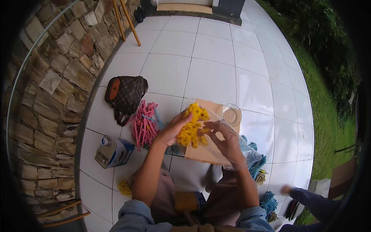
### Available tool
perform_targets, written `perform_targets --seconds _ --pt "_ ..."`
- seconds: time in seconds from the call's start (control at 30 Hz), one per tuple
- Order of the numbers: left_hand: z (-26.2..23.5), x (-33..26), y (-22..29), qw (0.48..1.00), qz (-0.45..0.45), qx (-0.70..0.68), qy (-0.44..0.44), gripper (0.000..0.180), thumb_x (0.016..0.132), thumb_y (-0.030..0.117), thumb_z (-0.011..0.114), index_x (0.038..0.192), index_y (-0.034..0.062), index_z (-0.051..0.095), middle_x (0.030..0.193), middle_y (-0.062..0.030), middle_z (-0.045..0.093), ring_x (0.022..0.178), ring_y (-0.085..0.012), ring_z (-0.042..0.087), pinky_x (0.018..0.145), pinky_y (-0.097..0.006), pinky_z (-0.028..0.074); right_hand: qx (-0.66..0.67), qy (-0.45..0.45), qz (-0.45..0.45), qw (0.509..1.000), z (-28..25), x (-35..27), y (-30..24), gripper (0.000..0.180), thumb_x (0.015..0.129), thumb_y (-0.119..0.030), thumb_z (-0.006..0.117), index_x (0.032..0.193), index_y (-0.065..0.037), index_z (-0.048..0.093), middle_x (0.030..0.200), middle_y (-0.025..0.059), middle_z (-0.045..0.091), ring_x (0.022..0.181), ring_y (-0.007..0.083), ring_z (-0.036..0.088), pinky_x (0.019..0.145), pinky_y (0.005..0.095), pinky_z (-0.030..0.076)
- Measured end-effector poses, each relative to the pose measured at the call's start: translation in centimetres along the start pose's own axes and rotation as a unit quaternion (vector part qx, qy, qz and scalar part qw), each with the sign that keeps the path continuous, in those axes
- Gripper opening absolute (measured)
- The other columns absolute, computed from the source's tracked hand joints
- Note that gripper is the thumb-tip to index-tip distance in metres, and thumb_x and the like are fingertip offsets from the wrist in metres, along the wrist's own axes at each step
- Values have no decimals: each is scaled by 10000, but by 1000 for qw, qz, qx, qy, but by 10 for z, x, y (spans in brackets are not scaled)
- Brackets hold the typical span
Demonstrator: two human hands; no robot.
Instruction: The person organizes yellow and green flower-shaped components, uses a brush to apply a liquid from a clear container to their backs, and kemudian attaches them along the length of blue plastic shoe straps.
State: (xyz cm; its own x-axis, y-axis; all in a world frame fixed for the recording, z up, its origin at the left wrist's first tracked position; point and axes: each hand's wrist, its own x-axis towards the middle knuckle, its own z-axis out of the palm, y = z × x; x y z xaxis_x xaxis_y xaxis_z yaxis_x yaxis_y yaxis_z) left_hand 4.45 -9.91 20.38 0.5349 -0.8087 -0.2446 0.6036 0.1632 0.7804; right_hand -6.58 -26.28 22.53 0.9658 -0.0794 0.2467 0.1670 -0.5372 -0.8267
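Note:
My left hand (172,129) is wrapped around a bunch of small yellow flowers (188,133) above the board. Whether they are real or artificial, I cannot tell. To the right, my right hand (224,139) has its fingertips bent together at the bunch's edge, pinching one yellow flower (204,131). A clear plastic bag (218,152) spreads around the bunch and over my right hand and wrist. Beneath both hands lies a flat brown cardboard sheet (201,154). A clear round glass dish (230,114) stands at the sheet's far right corner.
Pink stems (143,129) lie in a heap left of my hands, near a brown backpack (125,94) and a metal can (113,152). Blue bundles (257,166) lie to the right. A co-worker's sleeved arm (315,199) reaches in at lower right. A stone wall (58,77) borders the left.

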Motion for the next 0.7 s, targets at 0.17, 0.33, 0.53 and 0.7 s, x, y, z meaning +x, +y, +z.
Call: perform_targets --seconds 0.17,0.33,0.53,0.7 --pt "-3 2 -2 1000 8 1 2 535 921 351 456 1322 36 297 1248 -82 457 1125 -153 482 890 -314 452 3 1 13 1000 -4 0 -8 302 781 8 601 1076 -51 582 947 76 614 836 185 589 728 286 471" --pt "-6 1 0 999 15 -15 30 507 921 347 456 1308 47 324 1230 -65 472 1097 -144 504 856 -303 474 64 -12 85 994 -6 -1 -9 332 754 46 621 1074 -33 582 992 59 624 824 140 614 727 249 505" --pt "-9 1 -1 998 14 -12 53 497 920 350 458 1299 55 336 1214 -56 484 1085 -142 513 844 -303 481 93 -39 61 993 -4 0 -10 349 775 4 618 1111 -44 539 1044 84 611 914 195 612 757 296 527" --pt "-9 -1 0 998 22 -20 58 515 912 370 466 1299 58 334 1215 -59 483 1096 -146 506 858 -316 473 83 -30 34 996 0 5 -19 324 771 9 626 1081 -21 539 1069 84 603 908 204 614 764 291 533"
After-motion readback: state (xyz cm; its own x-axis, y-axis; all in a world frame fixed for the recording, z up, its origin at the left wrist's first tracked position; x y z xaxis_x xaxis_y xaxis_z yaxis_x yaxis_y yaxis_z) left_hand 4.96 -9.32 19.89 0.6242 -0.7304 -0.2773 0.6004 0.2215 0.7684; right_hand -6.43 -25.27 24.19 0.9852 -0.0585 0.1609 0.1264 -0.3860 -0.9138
